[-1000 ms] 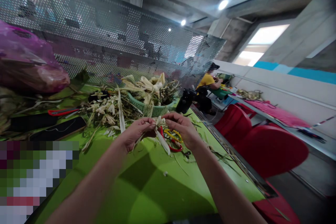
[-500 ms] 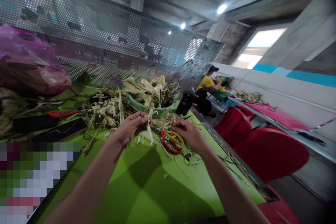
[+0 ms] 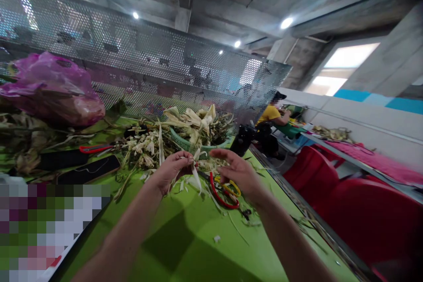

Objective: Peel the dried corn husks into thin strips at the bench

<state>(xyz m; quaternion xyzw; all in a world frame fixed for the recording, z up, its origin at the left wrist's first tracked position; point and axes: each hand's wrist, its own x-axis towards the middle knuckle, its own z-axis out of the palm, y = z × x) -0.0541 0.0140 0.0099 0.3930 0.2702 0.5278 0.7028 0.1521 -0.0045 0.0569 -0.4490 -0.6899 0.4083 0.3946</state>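
My left hand (image 3: 175, 171) is closed in a pinch on a pale dried husk strip (image 3: 197, 179), whose loose ends curl above and below the fingertips. Close by on the right, my right hand (image 3: 237, 173) has its fingers apart, with nothing visible between them. Beneath it on the green table lie scissors (image 3: 215, 193) with one red and one yellow handle loop, their blades partly hidden. Behind both hands, a green basket (image 3: 178, 140) is heaped with dried husks (image 3: 194, 120). Husk scraps (image 3: 185, 183) are scattered around the scissors.
A black phone-like slab (image 3: 89, 169) and a red-handled tool (image 3: 95, 148) lie left, near a purple plastic bag (image 3: 56, 88). A black camera-like device (image 3: 243, 139) stands behind my right hand. Red chairs (image 3: 310, 176) line the right, where a person in yellow (image 3: 269, 115) sits farther off.
My right hand has spread its fingers from a near-pinch and moved closer to my left hand. The left hand keeps its pinch on the husk strip. The view has shifted slightly.
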